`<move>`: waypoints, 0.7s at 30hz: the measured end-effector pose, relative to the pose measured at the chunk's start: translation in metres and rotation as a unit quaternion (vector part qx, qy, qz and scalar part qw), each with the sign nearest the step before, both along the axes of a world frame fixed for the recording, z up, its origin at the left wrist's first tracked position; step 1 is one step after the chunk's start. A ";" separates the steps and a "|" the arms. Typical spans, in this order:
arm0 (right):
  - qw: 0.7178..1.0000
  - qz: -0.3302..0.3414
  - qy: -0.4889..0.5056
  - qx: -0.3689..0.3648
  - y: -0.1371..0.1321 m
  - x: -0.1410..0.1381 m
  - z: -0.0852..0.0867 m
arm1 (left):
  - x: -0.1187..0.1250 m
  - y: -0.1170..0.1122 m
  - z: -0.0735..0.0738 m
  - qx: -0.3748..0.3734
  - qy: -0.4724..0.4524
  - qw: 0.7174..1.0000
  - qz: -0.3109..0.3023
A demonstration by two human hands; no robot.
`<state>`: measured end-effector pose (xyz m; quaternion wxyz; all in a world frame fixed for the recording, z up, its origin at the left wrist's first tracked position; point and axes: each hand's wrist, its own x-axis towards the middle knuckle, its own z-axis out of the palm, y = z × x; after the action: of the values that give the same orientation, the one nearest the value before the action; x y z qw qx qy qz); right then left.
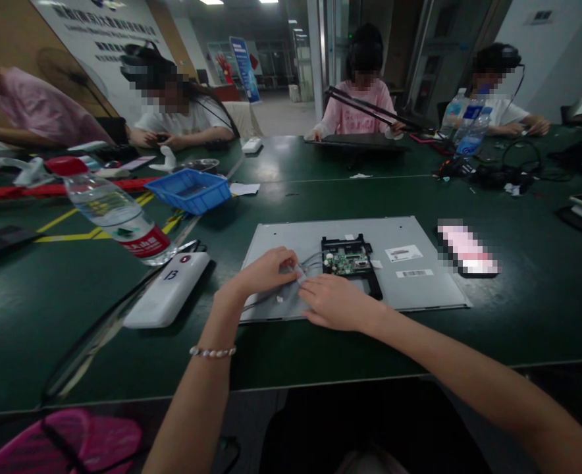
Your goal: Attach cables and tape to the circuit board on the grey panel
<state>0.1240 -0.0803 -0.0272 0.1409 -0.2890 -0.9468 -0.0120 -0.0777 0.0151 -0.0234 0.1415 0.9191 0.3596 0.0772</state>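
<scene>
A flat grey metal panel [419,237] lies on the table before me, with a green circuit board [350,263] in a black plastic bracket [376,286] on it. Thin grey cables [313,259] run from the board's left side toward my fingers. My left hand [266,270] is closed in a pinch over the cables, at a small translucent strip [299,272] that looks like clear tape. From the other side my right hand [338,299] pinches the same strip, its wrist low over the panel's front edge. The fingers partly hide the strip.
Left of the panel lie a white power bank [170,293] and a tilted water bottle [118,217]. A blue basket [192,191] sits beyond them. A phone [469,249] lies at the right. Several people sit across the green table [281,197], one handling a dark panel [355,141].
</scene>
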 end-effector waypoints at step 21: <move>0.999 -0.034 -0.028 -0.027 -0.024 -0.003 0.007 | -0.005 0.007 -0.010 0.019 -0.023 0.999 0.035</move>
<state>0.1210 -0.1046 -0.0204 0.1057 -0.3244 -0.9400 0.0003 -0.0827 0.0223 -0.0336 0.1296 0.9065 0.3864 0.1097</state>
